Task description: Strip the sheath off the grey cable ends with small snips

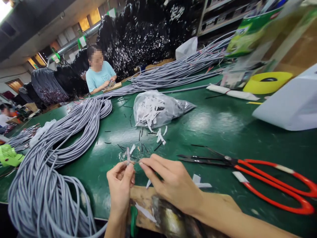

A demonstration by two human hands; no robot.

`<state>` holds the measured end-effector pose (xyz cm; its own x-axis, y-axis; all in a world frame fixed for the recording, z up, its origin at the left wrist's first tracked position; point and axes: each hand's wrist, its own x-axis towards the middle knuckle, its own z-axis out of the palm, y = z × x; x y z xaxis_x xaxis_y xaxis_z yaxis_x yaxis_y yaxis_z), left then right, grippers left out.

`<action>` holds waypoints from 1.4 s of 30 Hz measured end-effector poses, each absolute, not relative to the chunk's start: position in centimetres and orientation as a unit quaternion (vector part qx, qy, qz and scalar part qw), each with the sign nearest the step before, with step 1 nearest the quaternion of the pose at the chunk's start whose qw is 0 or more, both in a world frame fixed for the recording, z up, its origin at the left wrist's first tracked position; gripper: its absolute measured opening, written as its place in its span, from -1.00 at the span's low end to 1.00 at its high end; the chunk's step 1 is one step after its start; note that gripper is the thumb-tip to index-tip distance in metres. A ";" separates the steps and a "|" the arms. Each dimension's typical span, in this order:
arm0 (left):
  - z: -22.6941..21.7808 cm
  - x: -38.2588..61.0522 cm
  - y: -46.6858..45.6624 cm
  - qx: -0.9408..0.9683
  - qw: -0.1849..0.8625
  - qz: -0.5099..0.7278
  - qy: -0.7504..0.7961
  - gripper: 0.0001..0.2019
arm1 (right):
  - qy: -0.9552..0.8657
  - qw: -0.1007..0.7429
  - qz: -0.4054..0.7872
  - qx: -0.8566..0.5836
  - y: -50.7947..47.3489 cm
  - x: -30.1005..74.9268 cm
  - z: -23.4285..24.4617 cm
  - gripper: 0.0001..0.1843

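My left hand is closed, thumb against fingers, around a short, pale cable end that points upward. Close beside it on the right, my right hand has its thumb and forefinger pinched together at a thin strand near the cable end. What exactly the right fingertips hold is too small to make out. Below my hands lies a worn wooden board, with a dark, shiny rounded object on it, partly hidden by my right wrist. Black and white scraps are scattered beyond my hands.
Coiled grey cables cover the left side and run along the back. Large red-handled scissors lie on the green table at right. A clear bag holds white scraps. A yellow tape roll and a seated person are farther back.
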<state>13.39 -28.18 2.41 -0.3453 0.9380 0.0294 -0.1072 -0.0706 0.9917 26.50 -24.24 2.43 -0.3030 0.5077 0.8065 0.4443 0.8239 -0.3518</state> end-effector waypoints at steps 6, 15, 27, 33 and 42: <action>2.3 13.6 -28.2 0.393 0.416 0.611 0.547 -0.71 | -0.819 0.492 0.032 -0.294 -24.2 26.1 1.7 -0.67; 2.4 14.3 -28.5 0.457 0.312 0.556 0.619 -0.90 | -0.808 0.511 0.001 -0.294 -24.7 26.2 2.3 -0.63; 2.5 13.5 -27.7 0.419 0.463 0.535 0.569 -0.46 | -0.707 0.581 0.200 -0.349 -24.0 26.9 3.4 -0.86; 3.0 13.5 -27.8 0.355 0.607 0.521 0.484 -0.51 | -0.723 0.510 0.349 -0.308 -23.7 26.6 3.2 -0.72; 3.0 13.6 -27.6 0.305 0.591 0.559 0.495 -0.63 | -0.693 0.498 0.439 -0.282 -23.8 26.7 3.3 -0.77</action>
<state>13.64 -27.63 2.97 -0.1149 0.9628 -0.2446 -0.3577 0.1896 0.9144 26.66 -23.83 3.33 -0.3445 0.8281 0.4423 -0.0455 0.4558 -0.8889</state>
